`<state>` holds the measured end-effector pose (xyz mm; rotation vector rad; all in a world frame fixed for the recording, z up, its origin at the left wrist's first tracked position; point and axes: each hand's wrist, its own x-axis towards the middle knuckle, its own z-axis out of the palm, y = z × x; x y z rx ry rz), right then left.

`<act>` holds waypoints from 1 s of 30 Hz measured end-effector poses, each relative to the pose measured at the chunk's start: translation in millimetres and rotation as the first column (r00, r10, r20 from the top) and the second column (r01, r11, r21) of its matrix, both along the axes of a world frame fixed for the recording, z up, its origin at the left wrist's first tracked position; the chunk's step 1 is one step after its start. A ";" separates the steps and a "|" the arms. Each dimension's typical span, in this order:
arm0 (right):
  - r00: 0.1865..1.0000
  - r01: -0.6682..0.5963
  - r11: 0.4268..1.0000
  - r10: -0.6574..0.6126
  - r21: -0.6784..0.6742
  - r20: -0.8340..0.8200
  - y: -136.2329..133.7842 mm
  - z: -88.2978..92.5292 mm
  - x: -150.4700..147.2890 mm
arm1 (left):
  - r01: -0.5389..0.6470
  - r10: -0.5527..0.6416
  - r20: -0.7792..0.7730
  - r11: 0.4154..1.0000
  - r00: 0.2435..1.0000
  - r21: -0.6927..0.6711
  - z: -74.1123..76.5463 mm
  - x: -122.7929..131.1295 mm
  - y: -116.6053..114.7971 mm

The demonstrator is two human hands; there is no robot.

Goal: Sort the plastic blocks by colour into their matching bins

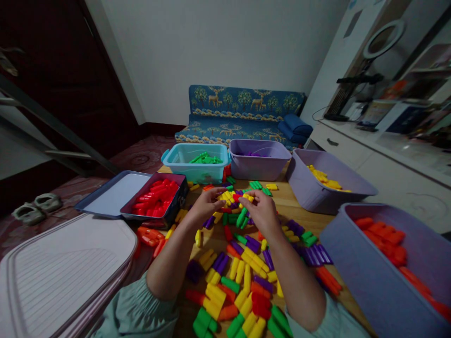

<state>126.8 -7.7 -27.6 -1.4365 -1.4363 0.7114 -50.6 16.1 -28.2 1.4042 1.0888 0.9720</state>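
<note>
Over the middle of the table, both of my hands have their fingertips closed on joined plastic building blocks, mostly yellow with a red piece between. My left hand pinches the yellow left end. At the other end, the fingers of my right hand close around yellow pieces. Just below hang or lie green blocks; whether they join the held piece I cannot tell. Loose yellow, purple, green, red and orange blocks spread beneath my forearms, some joined in rows.
Around the wooden table stand a turquoise bin with green blocks, a purple bin with purple ones, a lilac bin with yellow ones, and a bin with orange-red ones. A dark box holds red blocks. White lids lie left.
</note>
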 end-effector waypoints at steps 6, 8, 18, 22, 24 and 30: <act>0.830 -0.040 0.999 0.025 -0.014 -0.557 0.4 4.6 -5.1 | 0.053 -0.053 0.017 0.997 0.998 -0.048 8.8 7.8 -11.1; 0.824 -0.076 0.997 0.050 -0.024 -0.565 -1.3 5.4 -7.6 | 0.079 -0.078 0.016 0.996 0.997 -0.032 8.8 10.5 -12.9; 0.900 -0.114 0.993 0.089 -0.032 -0.428 -1.7 -0.2 -8.9 | 0.112 -0.112 -0.001 0.993 0.994 0.029 1.3 19.8 -10.2; 0.904 -0.040 0.999 0.030 -0.013 -0.427 1.2 -0.5 -1.1 | 0.100 -0.092 -0.181 0.994 0.979 0.032 0.3 9.9 -10.7; 0.882 0.029 1.000 -0.028 -0.005 -0.470 3.8 -0.5 5.1 | 0.090 -0.062 -0.331 0.993 0.942 0.071 0.1 2.9 -10.0; 0.818 0.033 0.999 -0.040 -0.022 -0.573 6.9 -2.3 13.1 | 0.067 0.113 -0.585 0.959 0.803 0.277 1.6 -11.5 -6.7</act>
